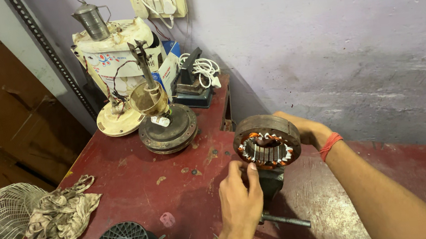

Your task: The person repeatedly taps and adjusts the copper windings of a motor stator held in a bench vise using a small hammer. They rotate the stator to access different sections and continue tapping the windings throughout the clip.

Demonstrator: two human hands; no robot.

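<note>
From the head camera, a round metal stator ring with copper windings stands on edge in a dark bench vise on the red table. The right hand grips its far rim; the left hand touches its lower edge, fingers half curled. A dusty fan motor sits behind.

The left hand reaches forward, fingers curled, thumb raised. The right hand extends from the right, wrist bent inward; its fingers are hidden, so its grip seems closed.
</note>
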